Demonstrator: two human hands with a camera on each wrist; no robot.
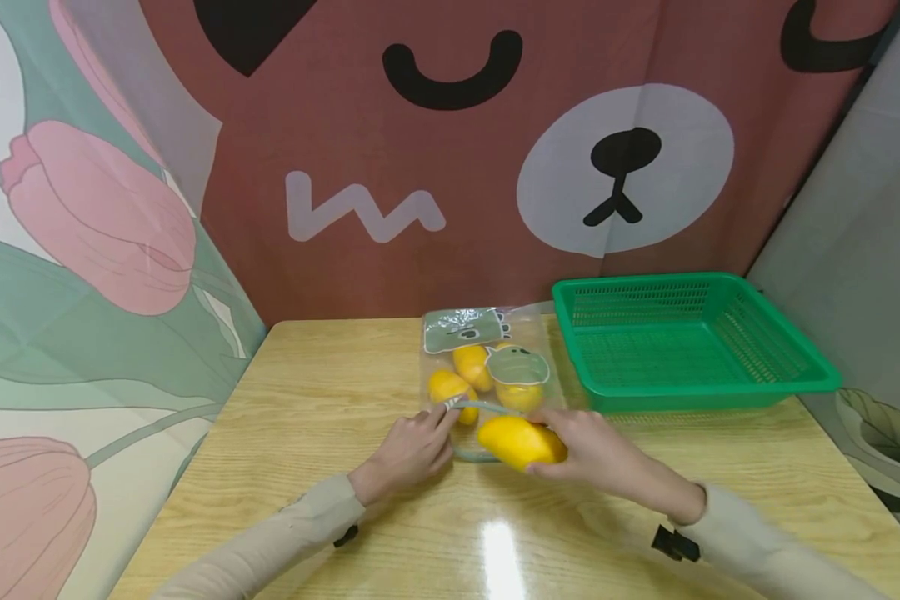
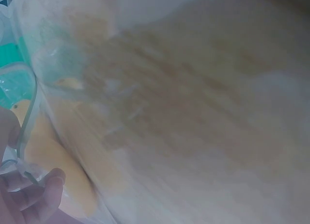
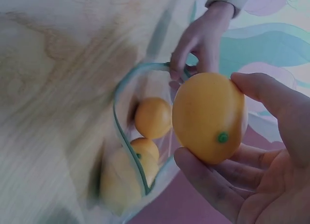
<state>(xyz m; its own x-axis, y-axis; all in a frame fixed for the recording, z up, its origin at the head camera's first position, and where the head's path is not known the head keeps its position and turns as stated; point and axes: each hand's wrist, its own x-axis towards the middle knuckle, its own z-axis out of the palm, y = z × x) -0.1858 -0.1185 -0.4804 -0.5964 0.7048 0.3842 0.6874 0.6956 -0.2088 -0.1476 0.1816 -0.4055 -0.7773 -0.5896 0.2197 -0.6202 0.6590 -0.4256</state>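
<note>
A clear zip bag [image 1: 461, 332] with green cartoon prints lies on the table, several yellow mangoes [image 1: 472, 368] inside it. My left hand [image 1: 414, 446] pinches the near rim of its mouth, and the right wrist view shows the green-edged opening [image 3: 116, 112] spread apart. Between the thumb and fingers of my right hand [image 1: 603, 457] is another yellow mango [image 1: 516, 442], held at the bag's mouth. Its small green stem end [image 3: 222, 137] shows in the right wrist view. Through the film, the left wrist view gives only a hazy picture of the mangoes [image 2: 63, 170].
Right of the bag, a green plastic basket [image 1: 690, 392] with mesh walls stands near the table's back edge. The light wooden table [image 1: 330, 375] meets a printed cloth backdrop [image 1: 360, 283] behind. Patterned cloth also hangs at both sides.
</note>
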